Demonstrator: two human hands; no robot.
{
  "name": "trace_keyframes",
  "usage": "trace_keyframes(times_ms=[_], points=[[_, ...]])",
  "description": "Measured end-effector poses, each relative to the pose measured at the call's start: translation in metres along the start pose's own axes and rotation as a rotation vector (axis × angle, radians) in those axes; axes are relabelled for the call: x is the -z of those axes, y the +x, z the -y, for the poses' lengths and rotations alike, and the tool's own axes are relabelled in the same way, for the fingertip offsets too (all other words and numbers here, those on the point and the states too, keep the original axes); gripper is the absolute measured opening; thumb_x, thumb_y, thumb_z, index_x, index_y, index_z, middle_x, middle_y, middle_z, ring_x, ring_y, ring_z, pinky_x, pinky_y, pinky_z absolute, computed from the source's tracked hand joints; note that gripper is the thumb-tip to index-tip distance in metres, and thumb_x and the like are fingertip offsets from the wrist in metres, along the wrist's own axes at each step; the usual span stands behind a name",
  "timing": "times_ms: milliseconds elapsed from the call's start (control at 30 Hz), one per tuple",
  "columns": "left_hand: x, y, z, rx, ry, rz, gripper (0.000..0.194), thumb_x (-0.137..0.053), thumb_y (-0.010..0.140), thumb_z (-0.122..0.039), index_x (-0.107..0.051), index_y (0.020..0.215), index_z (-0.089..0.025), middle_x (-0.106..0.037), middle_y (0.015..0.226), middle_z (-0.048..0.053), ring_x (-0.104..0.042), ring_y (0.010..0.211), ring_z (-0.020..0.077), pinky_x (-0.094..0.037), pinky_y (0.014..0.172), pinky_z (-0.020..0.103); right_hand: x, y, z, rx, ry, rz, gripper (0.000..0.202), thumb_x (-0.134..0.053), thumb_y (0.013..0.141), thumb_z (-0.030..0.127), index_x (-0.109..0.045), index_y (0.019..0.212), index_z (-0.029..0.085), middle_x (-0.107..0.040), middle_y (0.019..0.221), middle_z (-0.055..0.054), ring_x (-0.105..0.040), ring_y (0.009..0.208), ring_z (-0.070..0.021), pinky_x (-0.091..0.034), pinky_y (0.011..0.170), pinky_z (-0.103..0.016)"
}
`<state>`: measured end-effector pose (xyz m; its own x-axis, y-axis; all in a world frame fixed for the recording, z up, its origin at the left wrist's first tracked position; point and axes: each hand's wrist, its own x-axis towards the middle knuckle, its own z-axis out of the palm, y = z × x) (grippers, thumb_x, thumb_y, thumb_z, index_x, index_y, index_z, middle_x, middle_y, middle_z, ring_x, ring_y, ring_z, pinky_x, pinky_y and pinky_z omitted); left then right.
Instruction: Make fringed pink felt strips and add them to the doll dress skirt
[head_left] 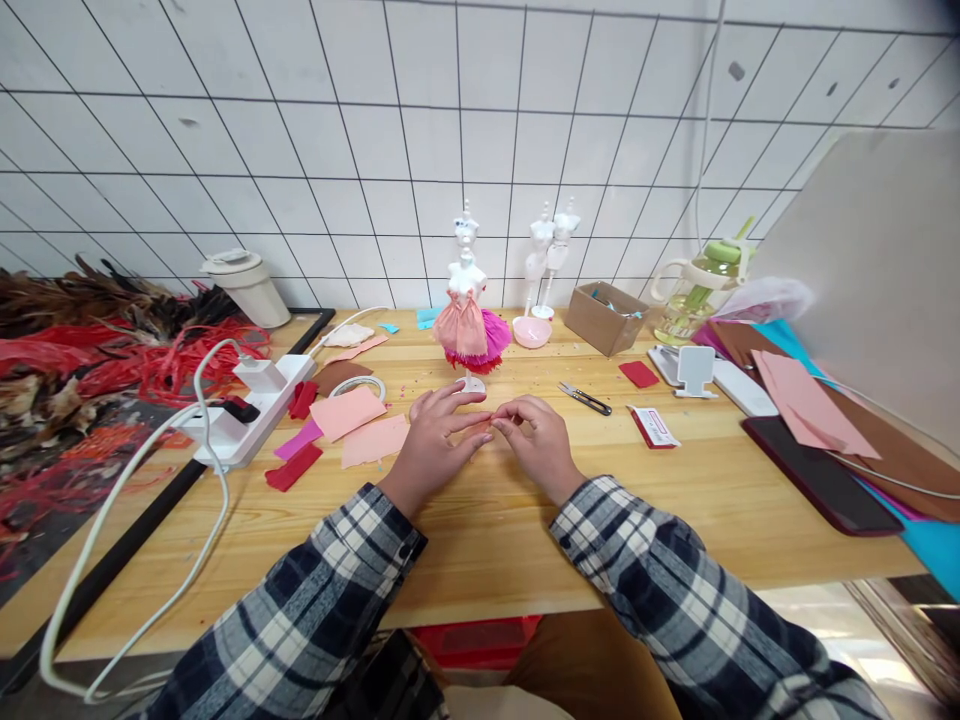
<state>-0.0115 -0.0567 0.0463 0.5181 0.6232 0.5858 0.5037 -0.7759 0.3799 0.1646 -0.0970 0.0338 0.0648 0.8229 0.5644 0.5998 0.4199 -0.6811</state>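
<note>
My left hand [439, 440] and my right hand [536, 440] meet over the middle of the wooden table. The right thumb and forefinger are pinched together at the left fingertips. Whatever lies between them is too small to make out. The left thumb and fingers point right, closing towards that same spot. Just behind stands a small white dress form [466, 278] wearing a peach bodice and skirt [461, 325] over a magenta ruffle [496, 338] with red below. Peach crepe paper sheets [375, 440] lie left of my left hand. Thread snips [585, 398] rest right of my right hand.
At left are a white power strip [251, 415] with cables, red paper pieces [294, 467] and a tape roll [358, 386]. Behind stand two bare dress forms [553, 250], a pink bowl [532, 332] and a cardboard box [606, 320]. A phone [817, 475] and bottle [694, 295] are at right.
</note>
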Motion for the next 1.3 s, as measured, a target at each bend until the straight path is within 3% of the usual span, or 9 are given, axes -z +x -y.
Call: trace_keyframes(times_ms=[333,500,667,833,1133,1300], points=[[0.001,0.0,-0.006,0.055,0.089,-0.049,0.012,-0.063,0.084,-0.032,-0.074,0.084,-0.031,-0.069,0.114,0.0,-0.05,0.122,0.0246,-0.024,0.106,0.051,-0.001,-0.002,0.006,0.014,0.076,-0.002,0.013,-0.063,0.085,0.03,-0.066,0.077,0.021,-0.065,0.077,-0.002,-0.056,0.071,-0.0159,-0.043,0.071,-0.03],[0.003,0.0,-0.004,0.054,0.053,-0.075,0.011,-0.064,0.082,-0.033,-0.074,0.081,-0.029,-0.069,0.11,0.001,-0.051,0.119,0.0239,-0.029,0.104,0.048,-0.001,-0.002,0.005,-0.012,0.114,0.01,0.012,-0.062,0.085,0.03,-0.066,0.078,0.021,-0.065,0.077,-0.002,-0.056,0.071,-0.0156,-0.044,0.07,-0.03],[0.005,0.001,-0.004,0.033,0.02,-0.07,0.019,-0.065,0.081,-0.035,-0.073,0.098,-0.029,-0.065,0.119,0.002,-0.047,0.123,0.0238,-0.03,0.106,0.046,-0.002,-0.002,0.003,-0.022,0.194,0.036,0.011,-0.063,0.084,0.028,-0.066,0.077,0.021,-0.064,0.075,-0.002,-0.055,0.07,-0.0147,-0.044,0.07,-0.028],[0.006,0.001,-0.005,0.066,0.014,-0.046,0.011,-0.065,0.082,-0.034,-0.074,0.081,-0.028,-0.066,0.116,0.002,-0.047,0.123,0.025,-0.027,0.107,0.049,-0.002,-0.002,0.002,-0.032,0.186,0.039,0.012,-0.064,0.084,0.031,-0.066,0.077,0.021,-0.064,0.076,-0.002,-0.056,0.074,-0.0156,-0.045,0.072,-0.029],[0.005,0.001,-0.006,0.113,-0.015,-0.067,0.01,-0.067,0.079,-0.034,-0.074,0.077,-0.028,-0.069,0.102,0.003,-0.052,0.113,0.0244,-0.031,0.104,0.048,-0.003,-0.003,0.006,-0.074,0.171,0.024,0.013,-0.064,0.082,0.032,-0.066,0.075,0.02,-0.065,0.076,-0.002,-0.056,0.072,-0.0153,-0.045,0.071,-0.029],[0.004,0.002,-0.002,0.122,-0.059,-0.038,0.01,-0.066,0.079,-0.031,-0.074,0.075,-0.026,-0.069,0.094,0.003,-0.056,0.105,0.0228,-0.039,0.097,0.044,0.009,0.007,-0.01,-0.13,0.218,0.135,0.016,-0.064,0.08,0.034,-0.07,0.086,0.02,-0.069,0.083,-0.004,-0.058,0.074,-0.0152,-0.046,0.07,-0.029]])
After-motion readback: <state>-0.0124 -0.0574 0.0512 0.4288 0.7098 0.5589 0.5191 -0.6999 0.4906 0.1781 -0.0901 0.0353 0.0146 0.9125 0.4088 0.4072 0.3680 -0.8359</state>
